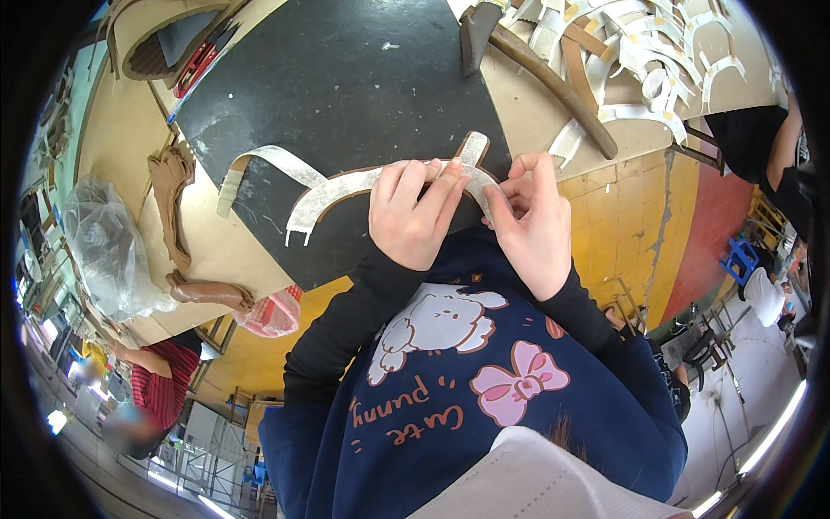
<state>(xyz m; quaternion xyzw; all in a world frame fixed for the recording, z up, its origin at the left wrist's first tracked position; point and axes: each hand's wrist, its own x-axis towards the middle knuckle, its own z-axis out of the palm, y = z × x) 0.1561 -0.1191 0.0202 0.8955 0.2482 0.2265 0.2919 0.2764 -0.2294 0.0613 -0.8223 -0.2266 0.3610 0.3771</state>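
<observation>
A curved strap piece (337, 189), pale on its upper face with brown edges, lies across the near part of a black board (285, 104). A narrow band (281, 160) runs off its left part, and a short tab (473, 147) sticks up near its right end. My left hand (411, 216) is closed on the middle of the piece, thumb and fingertips pressed to its surface. At the right end, my right hand (534, 229) pinches the edge between thumb and fingers. The fingers hide part of that end.
A hammer (558, 91) with a wooden handle lies right of the board, beside a pile of pale curved straps (640, 56). To the left are brown leather pieces (171, 203), a clear plastic bag (108, 246) and a red-handled tool (197, 69). Other people sit at both sides.
</observation>
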